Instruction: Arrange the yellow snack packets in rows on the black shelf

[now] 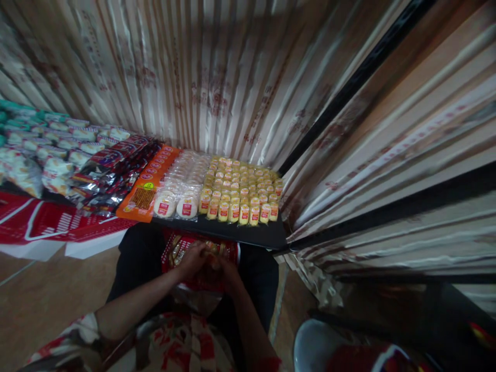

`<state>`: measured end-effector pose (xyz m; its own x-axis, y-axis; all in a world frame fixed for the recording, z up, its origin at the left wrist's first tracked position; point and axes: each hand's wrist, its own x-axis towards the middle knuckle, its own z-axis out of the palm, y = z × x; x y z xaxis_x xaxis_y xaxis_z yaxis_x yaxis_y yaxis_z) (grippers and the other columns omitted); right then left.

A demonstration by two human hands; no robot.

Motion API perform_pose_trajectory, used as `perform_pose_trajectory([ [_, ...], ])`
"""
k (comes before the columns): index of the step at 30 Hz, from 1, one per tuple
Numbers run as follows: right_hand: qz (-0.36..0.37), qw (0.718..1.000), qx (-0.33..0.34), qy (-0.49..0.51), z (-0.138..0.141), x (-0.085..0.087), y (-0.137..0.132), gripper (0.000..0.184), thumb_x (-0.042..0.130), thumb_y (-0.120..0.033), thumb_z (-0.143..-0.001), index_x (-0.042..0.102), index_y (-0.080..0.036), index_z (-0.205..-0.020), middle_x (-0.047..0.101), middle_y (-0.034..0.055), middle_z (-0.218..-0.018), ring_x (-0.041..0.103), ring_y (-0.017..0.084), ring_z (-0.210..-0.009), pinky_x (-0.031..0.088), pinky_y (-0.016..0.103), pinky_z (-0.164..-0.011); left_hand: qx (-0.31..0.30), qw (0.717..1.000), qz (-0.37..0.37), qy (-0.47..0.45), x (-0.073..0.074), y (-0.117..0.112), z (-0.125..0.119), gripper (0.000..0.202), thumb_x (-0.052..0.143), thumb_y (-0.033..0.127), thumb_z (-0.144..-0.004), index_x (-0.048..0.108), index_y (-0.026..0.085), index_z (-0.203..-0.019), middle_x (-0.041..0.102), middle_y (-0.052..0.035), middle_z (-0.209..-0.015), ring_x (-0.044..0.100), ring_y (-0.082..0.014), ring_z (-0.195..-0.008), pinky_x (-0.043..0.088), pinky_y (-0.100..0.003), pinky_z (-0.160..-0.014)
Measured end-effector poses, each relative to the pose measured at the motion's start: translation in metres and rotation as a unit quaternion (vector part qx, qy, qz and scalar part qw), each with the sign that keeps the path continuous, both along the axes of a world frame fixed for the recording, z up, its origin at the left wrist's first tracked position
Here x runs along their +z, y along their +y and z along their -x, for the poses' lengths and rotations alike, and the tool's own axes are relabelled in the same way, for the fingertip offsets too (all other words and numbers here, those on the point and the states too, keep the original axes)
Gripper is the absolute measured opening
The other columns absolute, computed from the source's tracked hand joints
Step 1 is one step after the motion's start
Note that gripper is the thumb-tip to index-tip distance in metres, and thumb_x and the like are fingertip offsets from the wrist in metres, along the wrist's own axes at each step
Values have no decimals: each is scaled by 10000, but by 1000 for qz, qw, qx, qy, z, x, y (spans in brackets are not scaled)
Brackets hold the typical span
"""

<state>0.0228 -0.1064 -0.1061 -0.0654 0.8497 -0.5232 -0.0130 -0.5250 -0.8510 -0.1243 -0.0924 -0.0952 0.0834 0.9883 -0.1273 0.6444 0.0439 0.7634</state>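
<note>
My left hand (194,259) and my right hand (228,272) meet over my lap, fingers closed. Between them is a small, orange-yellow shiny packet (211,254); blur and dim light hide its exact kind. Both hands are at the mouth of a red printed bag (167,261) that rests on my thighs. Just beyond, yellow wrapped snack cakes (232,212) stand in rows on a dark tabletop (248,233). Left of them lie clear-wrapped round white crackers (186,207) and an orange bag of pretzel-like sticks (141,196).
Farther left are dark purple-red packets (112,160) and white snack bags (58,173). A red printed sheet (50,219) hangs at the table edge. Pleated curtains (217,77) stand behind, with a black pole (349,88) at the right. A grey rounded object (310,341) sits lower right.
</note>
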Motion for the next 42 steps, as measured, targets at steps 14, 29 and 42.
perform_pose_trajectory([
  [14,-55,982,173,-55,-50,99,27,478,607,-632,-642,553,-157,-657,521,-48,-543,452,71,-488,316,197,-473,-90,985,25,-143,41,2,-26,98,536,221,-735,568,178,-818,589,5,-759,529,-130,-719,420,-228,-683],
  [29,-186,969,59,-149,-88,117,63,373,644,-497,-682,515,-201,-867,541,-71,-557,493,87,-475,365,203,-463,-103,987,-19,-123,81,42,-74,170,557,212,-708,621,162,-857,564,9,-732,499,-115,-664,396,-214,-646],
  [42,-273,924,-63,-261,-118,128,102,316,572,-463,-736,615,-235,-950,634,-7,-704,585,168,-685,447,267,-628,-118,983,-85,-115,118,105,-126,75,544,153,-714,564,160,-786,499,37,-674,451,-93,-637,348,-194,-594],
])
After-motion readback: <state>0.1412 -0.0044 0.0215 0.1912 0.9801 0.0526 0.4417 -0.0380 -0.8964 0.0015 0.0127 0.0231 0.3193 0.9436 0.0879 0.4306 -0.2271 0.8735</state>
